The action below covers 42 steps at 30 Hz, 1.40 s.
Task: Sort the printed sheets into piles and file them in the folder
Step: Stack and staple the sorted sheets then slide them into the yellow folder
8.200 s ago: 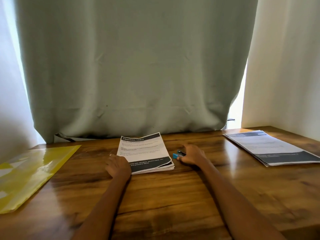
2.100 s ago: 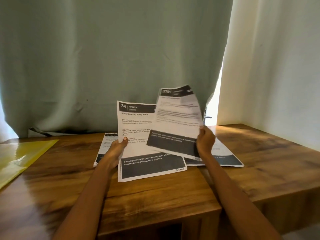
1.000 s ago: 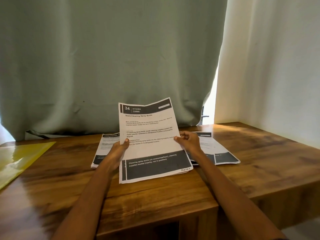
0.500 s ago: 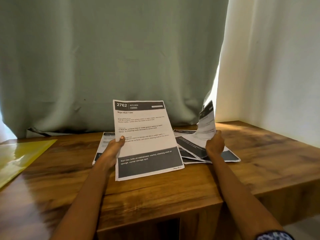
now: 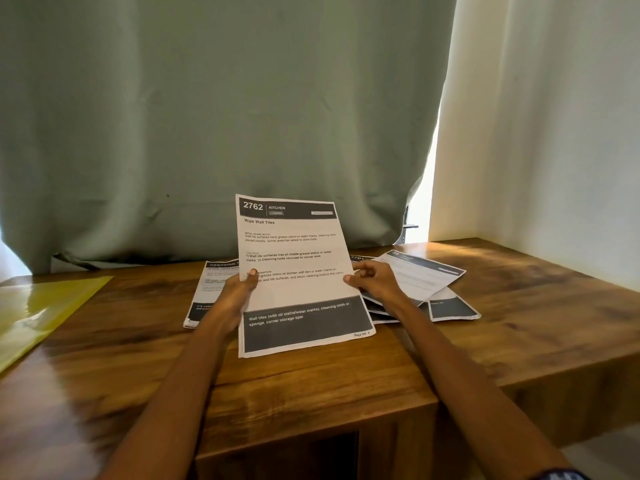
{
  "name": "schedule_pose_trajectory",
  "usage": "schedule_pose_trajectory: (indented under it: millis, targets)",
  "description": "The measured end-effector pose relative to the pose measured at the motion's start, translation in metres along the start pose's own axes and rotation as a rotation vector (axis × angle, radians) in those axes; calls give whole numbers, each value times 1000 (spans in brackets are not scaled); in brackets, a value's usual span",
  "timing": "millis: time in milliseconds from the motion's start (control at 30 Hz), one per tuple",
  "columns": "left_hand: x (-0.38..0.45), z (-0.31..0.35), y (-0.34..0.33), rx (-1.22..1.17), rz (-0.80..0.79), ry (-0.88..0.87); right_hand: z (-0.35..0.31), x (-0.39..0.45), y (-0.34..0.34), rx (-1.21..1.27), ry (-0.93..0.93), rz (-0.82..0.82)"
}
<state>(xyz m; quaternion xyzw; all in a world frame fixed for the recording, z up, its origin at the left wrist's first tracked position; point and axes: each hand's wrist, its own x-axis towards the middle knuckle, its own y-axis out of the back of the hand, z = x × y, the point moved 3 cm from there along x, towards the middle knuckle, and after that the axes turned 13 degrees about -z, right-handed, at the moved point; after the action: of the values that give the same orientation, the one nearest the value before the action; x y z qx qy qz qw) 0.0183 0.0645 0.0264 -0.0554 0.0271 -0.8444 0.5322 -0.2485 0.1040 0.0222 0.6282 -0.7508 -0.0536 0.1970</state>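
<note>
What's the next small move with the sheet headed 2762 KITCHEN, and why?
Probably peel it off with the right hand and lay it on the right pile. Its header reads KITCHEN, and the last sheet went down there, while the left pile is headed DRESSING. The left hand grips the held stack; the right pinches its edge.
</note>
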Motion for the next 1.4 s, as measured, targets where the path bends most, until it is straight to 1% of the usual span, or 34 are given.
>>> schedule_pose_trajectory:
  millis: [200,233,267,300,400,467,500,567,633,733,767,833,867,900,933,967,1000,1033,1067,1100,1133,1200,1267,1333,1400]
  targets:
    - [-3,-1,-3,33,-9,7,4,-1,8,119,2,58]
    - [-3,-1,-4,38,-16,5,4,-1,10,130,8,88]
    - [-3,-1,-4,44,-21,6,5,-1,13,125,17,144]
    - [-3,-2,-4,51,-19,7,5,-2,17,90,24,233]
    - [-1,-2,0,42,31,16,6,-8,38,-49,12,583]
    - [0,-1,6,36,57,19,7,-12,50,-9,-15,752]
    - [1,-1,9,34,65,16,9,-14,54,42,-22,801]
    - [3,0,12,25,73,12,12,-14,60,142,-18,850]
    - [3,1,13,4,67,2,17,-13,63,153,-20,868]
    - [2,2,15,-40,62,-14,22,-16,65,25,-100,851]
    - [2,2,16,-45,66,-14,24,-16,66,-60,-153,834]
    - [2,2,19,-44,78,-8,26,-18,63,-338,-323,759]
    - [2,2,20,-43,81,-7,25,-18,62,-466,-378,720]
    - [3,2,21,-44,79,-8,22,-16,59,-526,-361,703]
    - [4,2,20,-43,78,-6,17,-14,56,-526,-288,685]
    - [4,2,19,-41,76,-4,12,-9,51,-441,-165,652]
    - [3,2,17,-37,73,-1,7,-6,45,-285,-38,583]
    - [4,1,15,-33,71,1,2,-3,35,-108,36,469]
    - [4,0,13,-28,69,5,-2,-3,24,36,64,337]
    - [5,0,11,-26,68,8,-4,-2,15,102,64,222]
    - [5,-1,10,-23,68,10,-3,-1,8,108,52,137]
    - [6,-2,8,-15,65,12,-2,-1,2,94,32,43]
    - [6,-2,8,-5,61,15,0,-1,2,67,12,-3]
    - [7,-3,8,7,48,17,2,-2,3,52,-8,-13]
    - [7,-4,8,12,35,15,2,-3,4,102,-12,-5]
